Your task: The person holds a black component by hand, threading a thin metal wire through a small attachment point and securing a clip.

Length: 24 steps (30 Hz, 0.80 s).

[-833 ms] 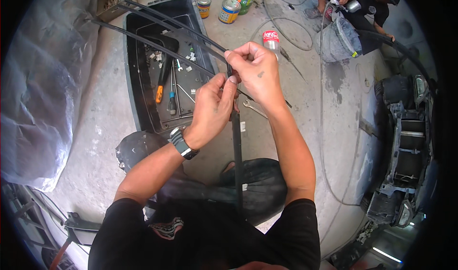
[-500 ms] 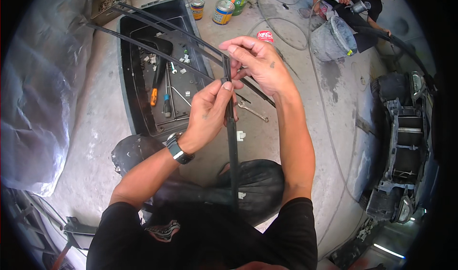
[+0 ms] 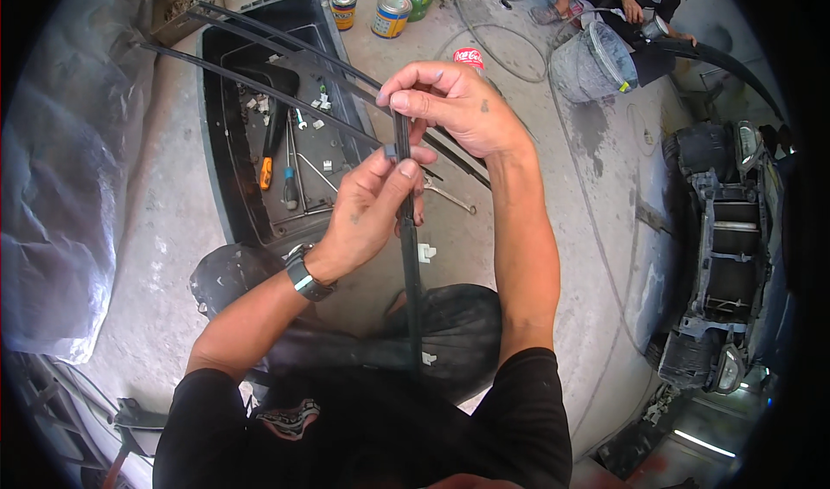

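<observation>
My left hand (image 3: 372, 204) is closed on an upright dark strip (image 3: 411, 273) with white clips along it, near a small grey piece (image 3: 391, 151) at my fingertips. Just above, my right hand (image 3: 454, 108) pinches the strip's upper end, where long thin dark rails (image 3: 259, 87) meet it at an angle. The rails extend to the upper left over a dark plastic tub (image 3: 214, 160) holding an orange-handled tool (image 3: 266, 172), a blue screwdriver (image 3: 290, 188), spanners and several white clips. A loose spanner (image 3: 454, 197) lies beside my hands.
Paint cans (image 3: 391, 15) and a red-labelled bottle (image 3: 468, 59) stand ahead. A co-worker's hand (image 3: 633, 9) is near a spray gun and bucket (image 3: 592, 65). A hose (image 3: 540, 65) crosses the floor. Plastic sheeting (image 3: 60, 178) covers the left; a dismantled bumper part (image 3: 726, 255) lies right.
My left hand has shifted slightly down along the upright strip. My right hand has moved to its upper end, and the rails have shifted a little leftward in view.
</observation>
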Each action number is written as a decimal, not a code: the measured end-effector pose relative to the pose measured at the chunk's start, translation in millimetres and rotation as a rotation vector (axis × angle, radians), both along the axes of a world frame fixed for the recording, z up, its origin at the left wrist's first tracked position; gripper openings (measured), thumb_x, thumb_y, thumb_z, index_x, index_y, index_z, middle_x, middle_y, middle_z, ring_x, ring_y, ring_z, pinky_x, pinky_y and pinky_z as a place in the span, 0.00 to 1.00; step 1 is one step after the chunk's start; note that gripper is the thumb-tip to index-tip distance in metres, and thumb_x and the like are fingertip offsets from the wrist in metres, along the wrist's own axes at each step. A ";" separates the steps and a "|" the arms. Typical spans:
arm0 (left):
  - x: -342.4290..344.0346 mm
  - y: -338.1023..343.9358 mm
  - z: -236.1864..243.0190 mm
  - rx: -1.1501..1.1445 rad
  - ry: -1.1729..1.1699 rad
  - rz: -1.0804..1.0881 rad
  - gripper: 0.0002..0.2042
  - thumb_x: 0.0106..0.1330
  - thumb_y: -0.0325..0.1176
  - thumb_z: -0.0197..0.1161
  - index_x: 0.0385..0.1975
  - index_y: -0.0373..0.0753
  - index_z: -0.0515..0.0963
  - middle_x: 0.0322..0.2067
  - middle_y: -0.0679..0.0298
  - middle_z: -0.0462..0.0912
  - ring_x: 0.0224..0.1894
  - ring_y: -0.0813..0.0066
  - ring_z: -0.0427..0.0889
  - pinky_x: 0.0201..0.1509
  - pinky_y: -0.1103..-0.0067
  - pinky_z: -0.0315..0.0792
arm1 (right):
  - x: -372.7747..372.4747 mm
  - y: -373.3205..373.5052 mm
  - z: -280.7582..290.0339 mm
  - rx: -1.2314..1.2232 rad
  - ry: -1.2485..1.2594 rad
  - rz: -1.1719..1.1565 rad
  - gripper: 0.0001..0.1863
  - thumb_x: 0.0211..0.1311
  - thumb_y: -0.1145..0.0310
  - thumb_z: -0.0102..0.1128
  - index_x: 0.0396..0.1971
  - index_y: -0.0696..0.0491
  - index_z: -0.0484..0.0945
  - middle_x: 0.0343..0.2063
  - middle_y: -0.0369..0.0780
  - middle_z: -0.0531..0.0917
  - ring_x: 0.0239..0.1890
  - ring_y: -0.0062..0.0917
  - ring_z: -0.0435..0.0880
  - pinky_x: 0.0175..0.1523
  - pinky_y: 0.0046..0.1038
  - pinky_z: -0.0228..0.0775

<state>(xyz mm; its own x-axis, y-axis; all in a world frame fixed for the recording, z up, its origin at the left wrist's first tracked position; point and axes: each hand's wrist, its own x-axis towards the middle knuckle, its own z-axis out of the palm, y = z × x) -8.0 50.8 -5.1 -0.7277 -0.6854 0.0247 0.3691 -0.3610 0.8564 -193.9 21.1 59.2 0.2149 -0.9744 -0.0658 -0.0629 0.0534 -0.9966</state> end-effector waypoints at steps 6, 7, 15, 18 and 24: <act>2.5 -4.0 3.7 0.033 0.020 -0.090 0.16 0.77 0.37 0.49 0.56 0.35 0.72 0.31 0.69 0.72 0.30 0.80 0.76 0.37 0.82 0.71 | -0.1 0.3 2.7 -0.017 -0.025 -0.026 0.10 0.65 0.65 0.63 0.39 0.57 0.83 0.33 0.35 0.83 0.35 0.17 0.81 0.39 0.23 0.78; 2.6 -4.8 3.9 0.057 0.035 -0.104 0.16 0.77 0.37 0.49 0.56 0.35 0.72 0.31 0.69 0.72 0.30 0.80 0.76 0.37 0.82 0.71 | -0.6 -0.1 2.0 -0.019 -0.037 -0.027 0.10 0.65 0.65 0.63 0.39 0.57 0.83 0.34 0.35 0.83 0.35 0.17 0.81 0.39 0.24 0.78; 1.4 -5.4 0.8 0.104 0.090 -0.123 0.16 0.77 0.39 0.50 0.55 0.37 0.74 0.32 0.71 0.74 0.31 0.82 0.76 0.38 0.83 0.72 | -5.3 -1.1 0.2 0.010 -0.126 0.019 0.10 0.66 0.64 0.61 0.39 0.56 0.82 0.35 0.35 0.82 0.36 0.19 0.82 0.39 0.24 0.80; 0.9 -5.4 0.4 0.093 0.081 -0.116 0.15 0.77 0.38 0.50 0.55 0.37 0.74 0.31 0.71 0.74 0.31 0.83 0.76 0.37 0.84 0.71 | -7.7 -2.9 -0.1 0.021 -0.162 0.049 0.10 0.67 0.64 0.60 0.40 0.56 0.80 0.35 0.36 0.82 0.35 0.19 0.82 0.38 0.25 0.80; 1.5 -1.0 10.1 0.012 -0.027 -0.083 0.16 0.76 0.38 0.51 0.57 0.36 0.72 0.30 0.70 0.73 0.30 0.83 0.75 0.36 0.84 0.71 | -15.8 -3.6 -0.7 0.017 -0.256 0.060 0.10 0.69 0.65 0.58 0.42 0.57 0.78 0.34 0.37 0.81 0.35 0.20 0.83 0.39 0.26 0.81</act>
<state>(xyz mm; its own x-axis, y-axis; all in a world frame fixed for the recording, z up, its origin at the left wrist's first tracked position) -6.5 49.7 5.0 -0.7821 -0.6231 -0.0032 0.3145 -0.3993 0.8612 -209.7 17.5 58.5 0.2837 -0.9587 -0.0184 0.1874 0.0743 -0.9795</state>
